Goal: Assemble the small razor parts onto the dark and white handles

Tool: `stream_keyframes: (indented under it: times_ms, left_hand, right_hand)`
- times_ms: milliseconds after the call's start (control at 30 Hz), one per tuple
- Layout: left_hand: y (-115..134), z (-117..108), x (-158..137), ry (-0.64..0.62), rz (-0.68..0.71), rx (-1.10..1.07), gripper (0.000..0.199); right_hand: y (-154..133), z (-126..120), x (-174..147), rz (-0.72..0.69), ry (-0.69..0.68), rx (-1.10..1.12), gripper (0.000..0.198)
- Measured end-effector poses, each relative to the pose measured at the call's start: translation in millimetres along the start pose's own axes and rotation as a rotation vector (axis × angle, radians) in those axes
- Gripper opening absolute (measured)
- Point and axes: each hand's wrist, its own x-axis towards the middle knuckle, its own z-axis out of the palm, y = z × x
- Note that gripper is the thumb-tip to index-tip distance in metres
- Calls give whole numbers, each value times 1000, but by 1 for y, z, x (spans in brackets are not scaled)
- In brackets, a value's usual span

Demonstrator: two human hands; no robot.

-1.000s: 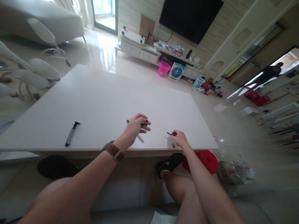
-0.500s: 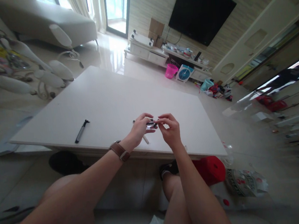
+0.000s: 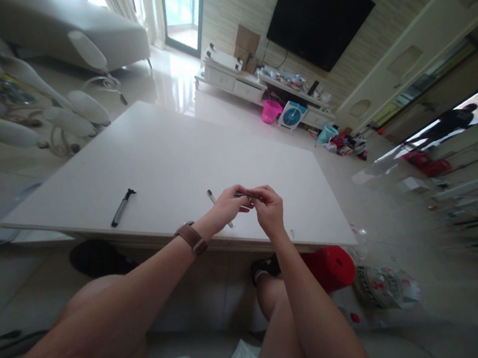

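Note:
Above the near part of the white table (image 3: 176, 151), my left hand (image 3: 231, 201) and my right hand (image 3: 268, 203) meet with fingers closed around a small dark, thin object (image 3: 247, 195). Fingers cover most of it, so its kind cannot be made out. Beneath my left hand lies a slim pale stick with a dark end (image 3: 211, 195), partly hidden by that hand. Farther left on the table rests a black and grey razor-like tool (image 3: 122, 208) with a short crosswise head, apart from both hands.
A tiny clear piece (image 3: 292, 233) lies near the table's front edge, by my right forearm. Below that edge stand a red stool (image 3: 331, 269) and a printed plastic bag (image 3: 382, 286). A white ornate chandelier-like fixture (image 3: 65, 114) is at the left. A person (image 3: 450, 122) is far right.
My hands have drawn closer together, and the shiny clear and dark part seen between them is now mostly covered. More of the slim stick shows. The whole view has shifted slightly.

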Motion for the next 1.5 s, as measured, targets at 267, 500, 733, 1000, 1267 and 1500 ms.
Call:
stream_keyframes:
  times_ms: [267,500,733,1000,1267,1500]
  left_hand:
    - [-9,3,4,168,-80,-108,11]
    - [-4,-2,4,180,-51,-85,9]
    - [-3,-2,6,140,-75,-6,5]
    - [5,-2,4,136,-43,-238,35]
    - [5,2,6,190,-48,-364,16]
    - [5,1,5,173,-22,-326,13]
  right_hand:
    - [1,17,-1,-8,-33,-129,26]
    - [-7,12,-1,-53,-122,-105,26]
    - [-5,9,0,-39,-94,-58,20]
    - [0,9,3,77,9,54,15]
    - [-5,13,1,-64,-62,-33,2]
    - [-2,11,0,-35,-26,-82,3]
